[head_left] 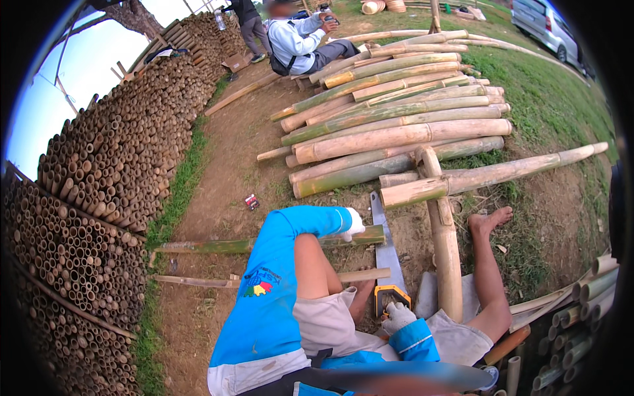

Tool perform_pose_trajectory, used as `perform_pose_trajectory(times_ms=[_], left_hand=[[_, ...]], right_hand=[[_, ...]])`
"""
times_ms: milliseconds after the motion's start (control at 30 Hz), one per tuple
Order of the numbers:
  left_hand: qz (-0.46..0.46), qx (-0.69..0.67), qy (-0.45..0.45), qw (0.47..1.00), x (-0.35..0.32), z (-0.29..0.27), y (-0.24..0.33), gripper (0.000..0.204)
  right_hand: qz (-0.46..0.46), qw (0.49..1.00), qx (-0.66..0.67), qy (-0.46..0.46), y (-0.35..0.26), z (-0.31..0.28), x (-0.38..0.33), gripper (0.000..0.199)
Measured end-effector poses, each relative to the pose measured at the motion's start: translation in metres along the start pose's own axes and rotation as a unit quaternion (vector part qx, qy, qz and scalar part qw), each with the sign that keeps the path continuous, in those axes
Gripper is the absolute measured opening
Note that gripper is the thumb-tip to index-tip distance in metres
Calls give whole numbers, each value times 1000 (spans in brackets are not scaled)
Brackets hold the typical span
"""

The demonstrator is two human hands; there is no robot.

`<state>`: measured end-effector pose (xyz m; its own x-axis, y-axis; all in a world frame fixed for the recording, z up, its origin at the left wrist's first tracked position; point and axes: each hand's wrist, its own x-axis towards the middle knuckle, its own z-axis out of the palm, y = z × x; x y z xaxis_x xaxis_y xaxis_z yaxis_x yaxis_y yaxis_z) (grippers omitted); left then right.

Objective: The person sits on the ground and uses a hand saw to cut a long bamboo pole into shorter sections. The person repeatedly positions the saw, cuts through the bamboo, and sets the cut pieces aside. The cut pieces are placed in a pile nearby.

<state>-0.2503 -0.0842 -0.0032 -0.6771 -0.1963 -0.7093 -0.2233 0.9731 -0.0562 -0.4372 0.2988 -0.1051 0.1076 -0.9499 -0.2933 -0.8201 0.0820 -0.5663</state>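
My left hand [354,225], in a white glove, is closed over a green bamboo pole [218,246] close to its cut right end. The pole lies crosswise in front of me and passes behind my blue sleeve. My right hand [398,318], gloved too, grips the yellow and black handle of a handsaw [387,261]. Its long silver blade points away from me, against or just beside the pole's end; whether the teeth touch cannot be made out. A split bamboo strip [364,274] lies nearer me, its right end by the blade.
Bamboo poles [396,135] lie piled ahead. A thick bamboo post [442,251] stands right of the saw, with another pole [495,177] across it. Stacked bamboo [99,165] lines the left. A seated person [294,43] holds something dark. Cut bamboo tubes [574,330] lie at lower right.
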Motion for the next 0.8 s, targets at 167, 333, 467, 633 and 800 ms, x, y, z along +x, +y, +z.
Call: perform_pose_trajectory(times_ms=[167, 333, 467, 633, 800], left_hand=[[2, -3, 3, 1000, 0, 2, -2, 55], [3, -3, 12, 1000, -5, 4, -4, 53], [15, -4, 30, 999, -5, 5, -6, 52], [-1, 2, 13, 1000, -1, 7, -7, 53], [7, 2, 25, 1000, -4, 7, -6, 52]], right_hand=[[2, 1000, 7, -20, 0, -1, 1, 38], [13, 1000, 3, -27, -1, -2, 2, 38], [3, 1000, 4, -8, -1, 0, 2, 35], [3, 1000, 1, -7, 0, 3, 2, 34], [-6, 1000, 3, -10, 3, 4, 3, 37]])
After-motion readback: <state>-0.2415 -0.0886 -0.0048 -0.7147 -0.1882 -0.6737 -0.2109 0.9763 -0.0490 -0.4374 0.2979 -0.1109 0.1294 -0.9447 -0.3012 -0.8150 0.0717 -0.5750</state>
